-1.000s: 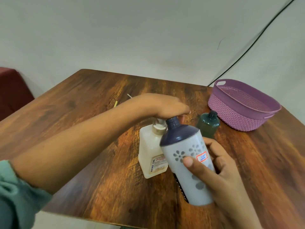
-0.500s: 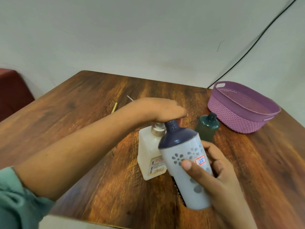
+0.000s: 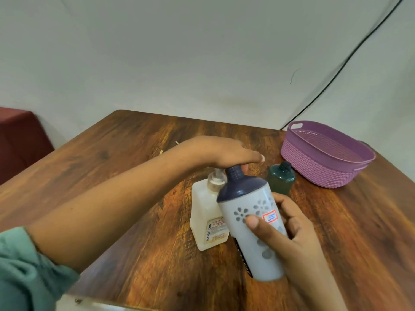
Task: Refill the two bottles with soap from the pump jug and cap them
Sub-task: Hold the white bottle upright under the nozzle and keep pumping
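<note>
A white pump jug [image 3: 207, 214] stands mid-table. My left hand [image 3: 221, 153] lies flat on its pump head, fingers straight, pressing down. My right hand [image 3: 289, 239] grips a grey bottle [image 3: 253, 225] with a flower pattern and a dark blue top, tilted so its open neck sits under my left palm beside the pump spout. The spout itself is hidden by my hand. A small dark green bottle [image 3: 281, 180] stands upright behind, with its neck open.
A purple woven basket [image 3: 323, 162] sits at the table's right back corner. A thin yellow stick [image 3: 161, 151] lies behind my left arm. A dark red piece of furniture [image 3: 20, 135] stands left of the table, and a black cable [image 3: 336, 70] runs down the wall.
My left hand's fingers have straightened from curled to flat over the pump head. The grey bottle and the right hand stay in place.
</note>
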